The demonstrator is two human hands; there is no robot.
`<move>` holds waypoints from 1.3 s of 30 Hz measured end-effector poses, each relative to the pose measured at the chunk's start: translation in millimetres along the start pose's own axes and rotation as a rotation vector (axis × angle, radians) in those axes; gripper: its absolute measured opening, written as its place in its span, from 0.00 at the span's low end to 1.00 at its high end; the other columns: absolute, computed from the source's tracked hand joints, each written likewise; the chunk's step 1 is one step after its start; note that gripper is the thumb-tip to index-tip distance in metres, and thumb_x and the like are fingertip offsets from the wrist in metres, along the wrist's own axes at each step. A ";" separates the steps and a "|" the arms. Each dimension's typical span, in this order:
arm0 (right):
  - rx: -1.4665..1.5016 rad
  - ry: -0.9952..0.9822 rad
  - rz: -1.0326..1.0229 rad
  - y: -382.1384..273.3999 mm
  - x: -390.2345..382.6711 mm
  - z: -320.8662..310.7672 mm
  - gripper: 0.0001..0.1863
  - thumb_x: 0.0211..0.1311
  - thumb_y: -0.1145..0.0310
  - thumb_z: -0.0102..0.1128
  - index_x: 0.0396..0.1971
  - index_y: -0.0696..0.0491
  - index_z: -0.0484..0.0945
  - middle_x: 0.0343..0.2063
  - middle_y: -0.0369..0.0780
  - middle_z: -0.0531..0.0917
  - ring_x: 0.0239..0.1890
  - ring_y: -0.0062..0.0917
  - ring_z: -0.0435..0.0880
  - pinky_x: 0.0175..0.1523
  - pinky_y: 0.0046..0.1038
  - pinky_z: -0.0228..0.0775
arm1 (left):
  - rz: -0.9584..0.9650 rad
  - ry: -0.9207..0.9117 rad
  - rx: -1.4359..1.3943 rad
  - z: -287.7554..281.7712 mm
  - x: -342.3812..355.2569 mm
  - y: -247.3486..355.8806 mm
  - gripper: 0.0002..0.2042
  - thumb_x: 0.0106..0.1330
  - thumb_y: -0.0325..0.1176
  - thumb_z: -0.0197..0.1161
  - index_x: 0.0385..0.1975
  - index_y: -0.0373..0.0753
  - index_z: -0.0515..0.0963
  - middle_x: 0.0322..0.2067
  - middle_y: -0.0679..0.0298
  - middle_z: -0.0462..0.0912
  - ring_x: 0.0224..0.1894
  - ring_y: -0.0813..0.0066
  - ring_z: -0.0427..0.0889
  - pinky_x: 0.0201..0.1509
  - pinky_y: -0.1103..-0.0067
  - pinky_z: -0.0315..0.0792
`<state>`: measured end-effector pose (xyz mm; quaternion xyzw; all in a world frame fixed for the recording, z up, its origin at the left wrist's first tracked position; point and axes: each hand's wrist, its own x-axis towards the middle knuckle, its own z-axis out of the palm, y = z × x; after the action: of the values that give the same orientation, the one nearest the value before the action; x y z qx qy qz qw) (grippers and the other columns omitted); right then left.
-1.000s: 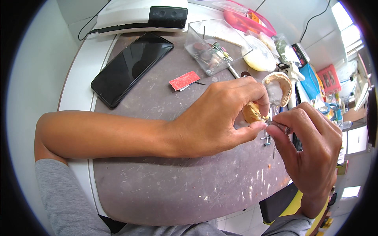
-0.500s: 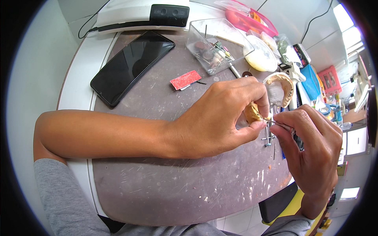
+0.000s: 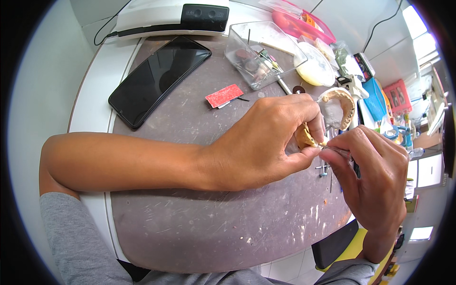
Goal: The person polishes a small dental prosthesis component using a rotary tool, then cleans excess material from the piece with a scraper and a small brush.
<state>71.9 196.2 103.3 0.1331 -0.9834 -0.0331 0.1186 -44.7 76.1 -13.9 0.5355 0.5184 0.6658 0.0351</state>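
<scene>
My left hand [image 3: 266, 140] grips a small yellow dental cast [image 3: 305, 135] between curled fingers and thumb, hiding part of it. My right hand [image 3: 373, 180] pinches a thin metal tool [image 3: 339, 151] against the cast, its tip close to my left thumb; the exact contact is too small to tell. A horseshoe-shaped beige dental cast [image 3: 347, 107] lies just beyond my fingers. Some metal parts [image 3: 323, 173], partly hidden, lie below the small cast.
A black phone [image 3: 159, 80], red block [image 3: 224, 96], clear box of small tools [image 3: 254, 66] and white device [image 3: 161, 16] sit on the worktable [image 3: 199, 223]. A bowl [image 3: 313, 69], pink container [image 3: 323, 33] and blue item [image 3: 374, 97] crowd the back right.
My right hand has shifted slightly left and its fingers and tool sit closer to my left thumb. My left hand stays nearly still on the cast.
</scene>
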 end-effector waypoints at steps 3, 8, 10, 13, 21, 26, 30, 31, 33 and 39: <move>-0.032 -0.027 0.012 0.2 1.4 1.7 0.13 0.58 0.66 0.68 0.25 0.57 0.74 0.18 0.40 0.77 0.18 0.29 0.77 0.24 0.28 0.66 | 0.015 0.000 0.040 -1.2 0.0 -0.5 0.08 0.54 0.23 0.67 0.27 0.31 0.72 0.28 0.52 0.77 0.32 0.58 0.81 0.36 0.69 0.75; -0.165 -0.038 -0.023 -1.5 -0.2 -2.2 0.13 0.61 0.66 0.65 0.25 0.57 0.72 0.19 0.40 0.73 0.18 0.30 0.74 0.24 0.29 0.65 | -0.025 -0.004 0.025 -0.7 0.1 0.3 0.09 0.54 0.24 0.67 0.28 0.32 0.72 0.28 0.53 0.77 0.32 0.58 0.81 0.36 0.69 0.75; -0.120 0.008 0.004 -1.6 -2.4 3.1 0.12 0.60 0.67 0.65 0.25 0.57 0.72 0.21 0.40 0.73 0.19 0.31 0.75 0.24 0.30 0.65 | -0.029 -0.005 0.035 -0.9 -0.5 0.0 0.09 0.54 0.24 0.67 0.29 0.32 0.71 0.28 0.53 0.77 0.31 0.58 0.81 0.35 0.69 0.75; -0.097 0.032 -0.012 1.1 -4.9 4.4 0.11 0.58 0.68 0.65 0.26 0.57 0.73 0.21 0.41 0.73 0.19 0.31 0.75 0.24 0.30 0.64 | -0.044 -0.011 0.024 -0.6 -0.6 0.7 0.09 0.53 0.24 0.66 0.29 0.32 0.71 0.28 0.53 0.77 0.31 0.59 0.81 0.35 0.69 0.75; -0.038 0.020 -0.001 2.2 -0.9 6.0 0.14 0.61 0.67 0.64 0.23 0.57 0.70 0.18 0.40 0.71 0.16 0.32 0.72 0.22 0.31 0.61 | -0.071 -0.024 0.033 -3.1 -0.2 3.8 0.09 0.53 0.23 0.66 0.29 0.32 0.72 0.28 0.53 0.77 0.32 0.59 0.82 0.35 0.70 0.76; -0.038 -0.003 0.059 -1.6 -1.0 5.4 0.16 0.62 0.66 0.64 0.22 0.57 0.69 0.16 0.40 0.70 0.15 0.33 0.71 0.21 0.31 0.59 | 0.028 -0.003 0.060 -2.9 0.1 -1.5 0.09 0.53 0.24 0.67 0.28 0.31 0.72 0.28 0.53 0.77 0.33 0.58 0.82 0.36 0.69 0.76; -0.069 0.003 0.047 -4.1 0.2 5.4 0.16 0.62 0.65 0.64 0.22 0.57 0.68 0.16 0.41 0.70 0.15 0.35 0.71 0.22 0.32 0.59 | -0.023 0.004 -0.004 -0.8 -1.4 -1.1 0.09 0.53 0.24 0.68 0.28 0.31 0.72 0.28 0.52 0.77 0.32 0.57 0.81 0.37 0.67 0.74; -0.078 -0.001 0.048 -4.9 0.6 4.9 0.16 0.62 0.65 0.64 0.22 0.57 0.68 0.16 0.41 0.70 0.16 0.35 0.71 0.22 0.33 0.59 | -0.012 0.002 0.014 -1.3 -1.6 -1.0 0.09 0.53 0.24 0.67 0.28 0.31 0.72 0.28 0.52 0.77 0.32 0.56 0.81 0.36 0.67 0.74; -0.087 -0.018 0.039 -5.7 1.6 2.8 0.16 0.62 0.65 0.64 0.22 0.57 0.68 0.16 0.41 0.69 0.16 0.36 0.71 0.22 0.33 0.59 | 0.011 0.000 0.049 -2.2 -1.3 -1.3 0.09 0.53 0.24 0.67 0.27 0.32 0.72 0.27 0.52 0.77 0.31 0.56 0.81 0.36 0.67 0.74; -0.153 -0.123 0.003 -6.3 3.1 -8.7 0.12 0.57 0.69 0.65 0.23 0.56 0.69 0.18 0.41 0.69 0.20 0.35 0.73 0.24 0.36 0.62 | -0.005 0.002 0.013 -0.2 -0.8 -1.1 0.08 0.54 0.23 0.67 0.28 0.32 0.73 0.26 0.53 0.76 0.30 0.59 0.81 0.35 0.68 0.74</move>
<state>72.7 189.0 111.8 0.1196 -0.9837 -0.1162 0.0678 -45.0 76.0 -15.2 0.5337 0.5242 0.6628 0.0329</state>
